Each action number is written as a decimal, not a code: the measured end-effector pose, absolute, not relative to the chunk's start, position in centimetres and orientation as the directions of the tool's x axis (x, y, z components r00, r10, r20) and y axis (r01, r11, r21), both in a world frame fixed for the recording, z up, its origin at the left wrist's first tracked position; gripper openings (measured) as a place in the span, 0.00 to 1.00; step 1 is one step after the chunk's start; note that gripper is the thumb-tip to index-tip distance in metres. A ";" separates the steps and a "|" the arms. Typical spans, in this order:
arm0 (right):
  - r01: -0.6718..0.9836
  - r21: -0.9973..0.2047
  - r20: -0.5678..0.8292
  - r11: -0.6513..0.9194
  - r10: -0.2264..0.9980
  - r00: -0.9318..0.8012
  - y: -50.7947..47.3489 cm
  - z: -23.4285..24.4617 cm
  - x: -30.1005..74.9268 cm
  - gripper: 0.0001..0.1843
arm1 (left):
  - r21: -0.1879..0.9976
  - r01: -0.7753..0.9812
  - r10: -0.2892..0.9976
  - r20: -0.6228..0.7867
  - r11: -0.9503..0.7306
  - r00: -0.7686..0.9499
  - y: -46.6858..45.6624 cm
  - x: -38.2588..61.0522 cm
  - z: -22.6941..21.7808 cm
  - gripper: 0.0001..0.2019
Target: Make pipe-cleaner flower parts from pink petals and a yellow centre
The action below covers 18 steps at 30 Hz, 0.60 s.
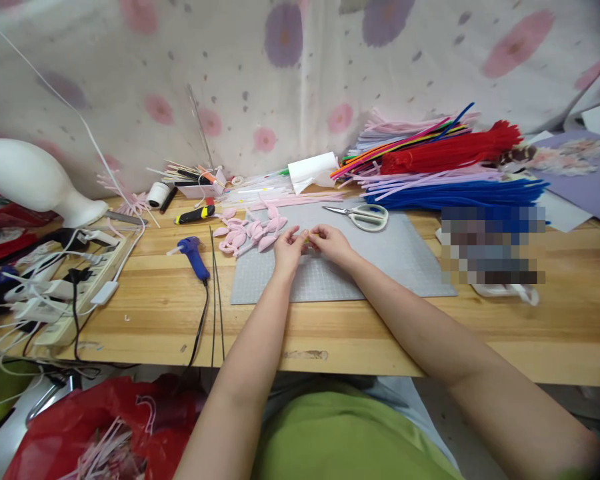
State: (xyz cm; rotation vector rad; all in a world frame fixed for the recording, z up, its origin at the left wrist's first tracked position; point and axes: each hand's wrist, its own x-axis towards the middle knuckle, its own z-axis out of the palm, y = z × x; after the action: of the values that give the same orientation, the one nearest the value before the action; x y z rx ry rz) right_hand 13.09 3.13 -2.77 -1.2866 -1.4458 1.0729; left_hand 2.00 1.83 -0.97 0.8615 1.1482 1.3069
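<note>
Fingertips of the left hand (289,249) and the right hand (334,245) meet in a pinch just above the grey mat (395,260); whatever may be between them is too small and hidden to make out, so I cannot tell if anything is grasped. Pink petal-shaped pieces (256,231) lie heaped on the upper left part of the mat and past its edge, right beside the left hand and crowding that side. Beyond the right hand, scissors (349,212) lie on the mat with their handles to the right. Left of the mat, two thin dark rods (213,293) lie on the wooden table (145,313), next to a blue glue gun (196,260), with a yellow-and-black cutter (195,214) behind it. Red stems (445,153) and blue stems (455,195) are piled at the back right, and a pixelated object (490,250) lies in front of them. At the back, a small box (193,192) holds sticks and pens (183,173). Below the table at the left, an open red bag (43,440) contains pink and white scraps (111,448). Plugs and cables crowd a power strip (60,332) near a white mannequin head (25,175).
</note>
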 end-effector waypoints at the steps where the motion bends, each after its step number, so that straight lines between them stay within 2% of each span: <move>1: 0.173 -0.982 0.066 0.072 0.997 -0.038 3.2 -2.7 13.1 0.08 | 0.955 -0.265 0.986 -0.154 0.134 -0.059 1.7 2.0 -0.8 0.12; 4: 0.052 -0.998 0.042 0.043 0.999 -0.027 3.0 -2.4 13.0 0.10 | 0.957 -0.253 0.989 -0.147 0.144 0.004 1.3 1.9 -0.5 0.09; 6: 0.007 -1.000 0.026 0.026 0.998 -0.054 2.8 -2.0 13.0 0.11 | 0.951 -0.275 0.988 -0.152 0.143 -0.012 1.2 1.8 -0.4 0.08; 12: -0.047 -0.999 -0.004 -0.008 0.995 -0.098 2.5 -1.5 12.8 0.13 | 0.897 -0.413 0.973 -0.210 0.154 -0.092 1.4 1.8 -0.1 0.06; 18: -0.086 -0.996 -0.022 -0.027 0.998 -0.062 2.4 -1.3 12.5 0.13 | 0.875 -0.456 0.963 -0.240 0.161 -0.121 1.6 1.5 0.0 0.07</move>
State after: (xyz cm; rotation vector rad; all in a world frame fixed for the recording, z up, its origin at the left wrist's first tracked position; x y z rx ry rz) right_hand 12.47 2.44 -1.34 -1.1330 -1.1775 1.3117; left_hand 1.53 1.61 -0.04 0.6320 1.0748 1.3595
